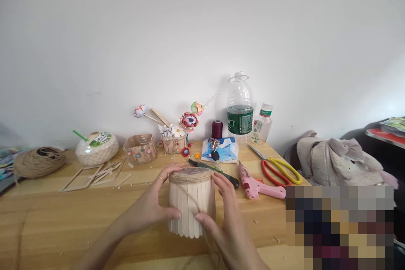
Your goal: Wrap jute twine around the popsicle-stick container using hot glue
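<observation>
A small round container made of upright wooden craft sticks [190,202] stands on the wooden table [63,215], with jute twine wound around its top rim [190,174]. My left hand [153,204] wraps round its left side, thumb across the front. On its right side, my right hand [218,215] presses fingers and thumb against the sticks. A strand of twine [198,209] runs from the rim down the front, past my right thumb, and toward the table's near edge.
Behind lie a pink glue gun [261,184], scissors with red and yellow handles [280,168], a craft knife [215,171], a tissue pack [223,148], loose craft sticks [98,174], a twine ball [39,161], two small stick baskets, paper flowers, a maroon thread spool, two bottles and a grey bag at right.
</observation>
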Motion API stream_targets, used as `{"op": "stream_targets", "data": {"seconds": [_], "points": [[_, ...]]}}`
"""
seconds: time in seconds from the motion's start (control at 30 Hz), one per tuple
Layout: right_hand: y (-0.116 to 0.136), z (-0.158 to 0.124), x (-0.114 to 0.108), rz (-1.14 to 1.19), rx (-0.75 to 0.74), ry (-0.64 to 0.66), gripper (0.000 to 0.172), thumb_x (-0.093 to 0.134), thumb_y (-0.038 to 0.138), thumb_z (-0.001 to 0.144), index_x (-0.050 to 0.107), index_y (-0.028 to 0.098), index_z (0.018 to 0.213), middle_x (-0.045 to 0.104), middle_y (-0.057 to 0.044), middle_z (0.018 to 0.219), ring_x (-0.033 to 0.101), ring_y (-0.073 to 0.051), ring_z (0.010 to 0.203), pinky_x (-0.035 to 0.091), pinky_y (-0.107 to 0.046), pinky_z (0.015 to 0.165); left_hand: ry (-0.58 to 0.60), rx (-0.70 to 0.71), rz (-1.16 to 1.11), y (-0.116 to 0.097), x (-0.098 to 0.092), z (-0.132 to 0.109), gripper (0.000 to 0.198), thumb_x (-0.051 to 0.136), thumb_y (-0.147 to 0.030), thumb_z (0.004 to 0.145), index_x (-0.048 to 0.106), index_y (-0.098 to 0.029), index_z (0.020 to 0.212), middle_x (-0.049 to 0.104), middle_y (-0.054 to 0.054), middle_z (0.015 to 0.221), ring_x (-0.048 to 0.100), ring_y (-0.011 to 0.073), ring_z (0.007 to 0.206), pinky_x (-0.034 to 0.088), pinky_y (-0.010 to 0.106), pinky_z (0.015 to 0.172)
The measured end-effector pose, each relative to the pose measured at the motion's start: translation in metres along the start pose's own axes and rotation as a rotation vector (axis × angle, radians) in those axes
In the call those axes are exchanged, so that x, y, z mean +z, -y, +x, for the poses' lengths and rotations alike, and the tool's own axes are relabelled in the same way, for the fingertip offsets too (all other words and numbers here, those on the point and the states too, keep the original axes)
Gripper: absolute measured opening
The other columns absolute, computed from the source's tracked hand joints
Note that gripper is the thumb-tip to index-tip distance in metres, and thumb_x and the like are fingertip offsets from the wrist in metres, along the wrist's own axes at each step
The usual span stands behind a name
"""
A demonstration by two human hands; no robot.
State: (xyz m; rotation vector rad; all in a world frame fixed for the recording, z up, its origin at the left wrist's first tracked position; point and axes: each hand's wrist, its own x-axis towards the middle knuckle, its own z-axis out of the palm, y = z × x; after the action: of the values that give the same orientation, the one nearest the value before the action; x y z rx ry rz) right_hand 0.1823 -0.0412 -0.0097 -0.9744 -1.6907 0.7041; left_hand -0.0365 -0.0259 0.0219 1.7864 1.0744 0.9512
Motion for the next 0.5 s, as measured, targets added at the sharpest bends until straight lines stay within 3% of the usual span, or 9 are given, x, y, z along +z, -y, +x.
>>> {"op": "stream_targets", "data": {"seconds": [0.1, 0.23, 0.33, 0.5], "points": [[0.004, 0.004, -0.004, -0.03, -0.016, -0.07, 0.04, 0.059, 0.034, 0.082, 0.047, 0.026, 0.119, 0.051, -0.01, 0.123, 0.047, -0.027, 0.117, 0.042, -0.043, 0.094, -0.025, -0.013, 0.008, 0.0, 0.003, -0.003, 0.082, 0.081, -0.045, 0.058, 0.04, -0.03, 0.128, 0.029, 0.011, 0.147, 0.021, 0.0336, 0.137, 0.015, 0.049, 0.111], [0.006, 0.013, -0.007, 0.037, 0.068, -0.115, 0.023, 0.061, 0.035, 0.078, 0.057, 0.022, 0.096, 0.059, -0.003, 0.08, 0.057, -0.019, 0.076, 0.047, -0.031, 0.068, -0.064, 0.017, 0.006, -0.001, 0.007, -0.001, 0.081, 0.083, -0.043, 0.055, 0.045, -0.027, 0.125, 0.035, 0.012, 0.143, 0.02, 0.0341, 0.137, 0.014, 0.049, 0.111], [0.007, 0.019, -0.009, 0.107, 0.163, -0.018, 0.018, 0.057, 0.037, 0.081, 0.057, 0.019, 0.079, 0.052, 0.002, 0.062, 0.049, -0.014, 0.057, 0.041, -0.025, 0.054, -0.1, 0.061, 0.012, -0.003, 0.008, 0.003, 0.077, 0.084, -0.041, 0.053, 0.049, -0.025, 0.119, 0.042, 0.012, 0.138, 0.016, 0.0343, 0.139, 0.012, 0.048, 0.112], [0.02, 0.013, -0.035, 0.001, 0.16, 0.24, 0.026, 0.056, 0.037, 0.083, 0.054, 0.02, 0.063, 0.053, 0.002, 0.057, 0.048, -0.012, 0.054, 0.035, -0.023, 0.05, -0.089, 0.028, 0.028, -0.01, 0.007, 0.011, 0.074, 0.085, -0.039, 0.051, 0.049, -0.022, 0.113, 0.04, 0.015, 0.14, 0.027, 0.0363, 0.134, 0.017, 0.049, 0.11]]}}
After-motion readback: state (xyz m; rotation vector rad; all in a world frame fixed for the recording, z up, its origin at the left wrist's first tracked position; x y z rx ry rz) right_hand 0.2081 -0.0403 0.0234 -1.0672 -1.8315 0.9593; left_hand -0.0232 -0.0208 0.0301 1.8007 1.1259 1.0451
